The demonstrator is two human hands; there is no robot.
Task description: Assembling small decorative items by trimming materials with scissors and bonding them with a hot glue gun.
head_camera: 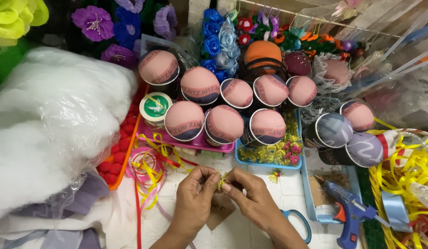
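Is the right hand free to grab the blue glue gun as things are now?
Probably not at once: the right hand and the left hand both pinch a small gold ribbon piece. The blue glue gun lies uncovered to the right, with nothing between.

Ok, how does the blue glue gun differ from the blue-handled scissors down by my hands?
The glue gun lies at the right in a blue tray, fully in view; the scissors lie on the white surface, mostly hidden behind the right hand. The glue gun has an orange trigger; the scissors show only a handle loop. Both are blue.
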